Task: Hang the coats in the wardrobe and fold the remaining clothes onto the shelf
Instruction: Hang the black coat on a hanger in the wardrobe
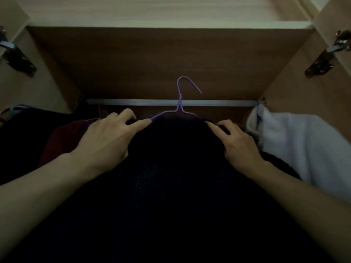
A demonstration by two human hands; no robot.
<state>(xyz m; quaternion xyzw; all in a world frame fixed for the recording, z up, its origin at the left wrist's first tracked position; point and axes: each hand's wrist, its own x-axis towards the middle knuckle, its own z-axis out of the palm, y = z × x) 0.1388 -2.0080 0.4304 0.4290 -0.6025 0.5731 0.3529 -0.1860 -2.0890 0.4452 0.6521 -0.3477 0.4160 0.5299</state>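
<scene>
A dark navy coat [171, 177] fills the lower middle of the view, draped on a purple wire hanger [179, 99]. The hanger's hook stands above the grey wardrobe rail [133, 102] and in front of it, not over it. My left hand [108, 139] grips the coat's left shoulder, fingertips at the hanger's left arm. My right hand [239, 143] grips the right shoulder in the same way. The hanger's lower part is hidden under the coat.
A white fleece garment [300, 149] hangs at the rail's right end. Dark clothes and a dark red one [62, 141] hang at the left. Brown wardrobe side walls and door hinges [322, 59] frame the opening; the rail's middle stretch is bare.
</scene>
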